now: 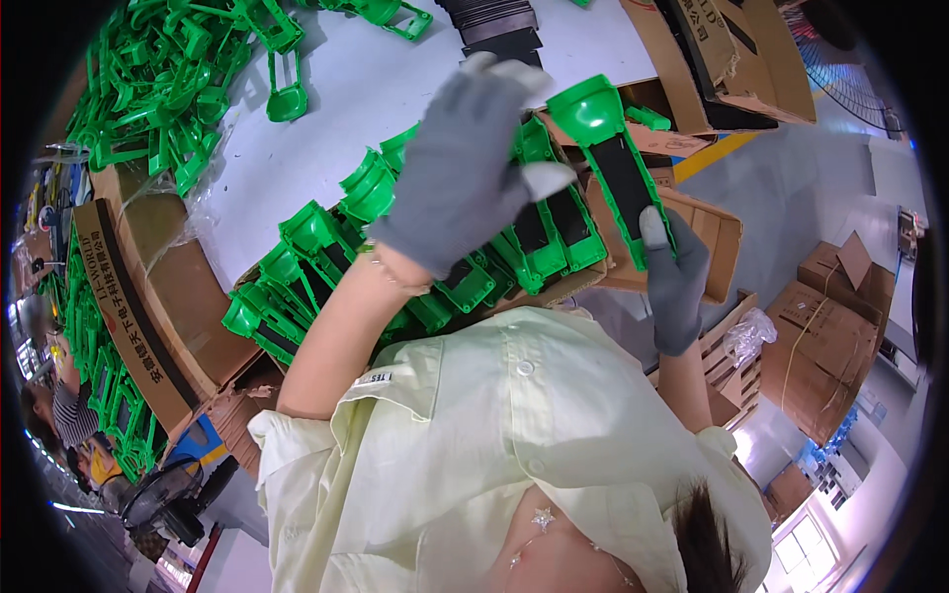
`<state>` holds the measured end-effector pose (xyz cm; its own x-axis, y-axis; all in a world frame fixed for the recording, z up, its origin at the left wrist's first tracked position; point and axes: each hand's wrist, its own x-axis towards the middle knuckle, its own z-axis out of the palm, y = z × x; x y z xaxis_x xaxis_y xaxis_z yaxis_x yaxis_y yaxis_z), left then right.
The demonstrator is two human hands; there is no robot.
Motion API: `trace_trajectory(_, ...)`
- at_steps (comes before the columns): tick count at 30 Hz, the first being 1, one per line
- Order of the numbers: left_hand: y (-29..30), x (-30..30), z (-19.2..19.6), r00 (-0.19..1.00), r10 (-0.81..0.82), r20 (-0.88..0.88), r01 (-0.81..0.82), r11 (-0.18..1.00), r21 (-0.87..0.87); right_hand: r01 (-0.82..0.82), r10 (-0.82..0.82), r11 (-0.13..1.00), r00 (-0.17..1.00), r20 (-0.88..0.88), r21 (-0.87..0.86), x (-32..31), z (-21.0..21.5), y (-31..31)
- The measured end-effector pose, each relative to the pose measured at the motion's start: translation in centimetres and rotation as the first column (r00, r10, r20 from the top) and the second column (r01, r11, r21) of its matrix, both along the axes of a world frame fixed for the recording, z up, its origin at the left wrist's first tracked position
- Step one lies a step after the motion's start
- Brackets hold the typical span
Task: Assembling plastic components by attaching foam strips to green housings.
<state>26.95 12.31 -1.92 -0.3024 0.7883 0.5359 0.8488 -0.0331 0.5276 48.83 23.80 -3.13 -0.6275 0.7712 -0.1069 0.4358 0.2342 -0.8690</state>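
Observation:
My right hand [677,282], in a grey glove with pale fingertips, grips the narrow end of a green plastic housing [625,173]. Its thumb lies on top; the other fingers are mostly hidden underneath. This housing has a flared, cup-like end pointing away from me and a dark strip along its body. My left hand [450,163], gloved alike and a little blurred, is open with thumb and fingers apart. It hovers over a row of similar green housings [306,237], its fingertips close to a stack of flat black pieces [499,40]. Part of the row is hidden beneath it.
A heap of loose green frames [163,89] covers the far left of the white table [326,109]. Cardboard boxes [727,232] stand right, others far right. A box edge [133,316] and more green parts are at left, with a black fan [173,499] and another person [64,395].

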Motion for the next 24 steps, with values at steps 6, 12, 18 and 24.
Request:
trace_trajectory(6, -0.8, 1.6, -2.7, 0.981, 0.005, -0.193, -0.074, 0.933, -0.352, -0.207, 0.176, 0.906, 0.978, 0.116, 0.370, -1.3, -2.9, -1.7)
trace_trajectory(12, -3.5, 1.6, -1.1, 0.992, -0.087, -0.089, 0.042, 0.907, -0.419, -0.652, 0.354, 0.548, 0.748, 0.561, 0.523, -3.4, -0.3, -1.7)
trace_trajectory(18, -1.4, -9.5, 0.0, 0.934, 0.356, -0.043, -0.358, 0.920, -0.160, -0.506, 0.473, 0.678, 0.856, 0.211, 0.534, -6.1, 1.4, 4.4)
trace_trajectory(24, 3.1, -19.3, -1.7, 0.760, 0.253, -0.598, -0.394, 0.912, -0.115, -0.382, 0.440, 0.702, 0.896, 0.056, 0.601, -12.4, -1.9, 7.1)
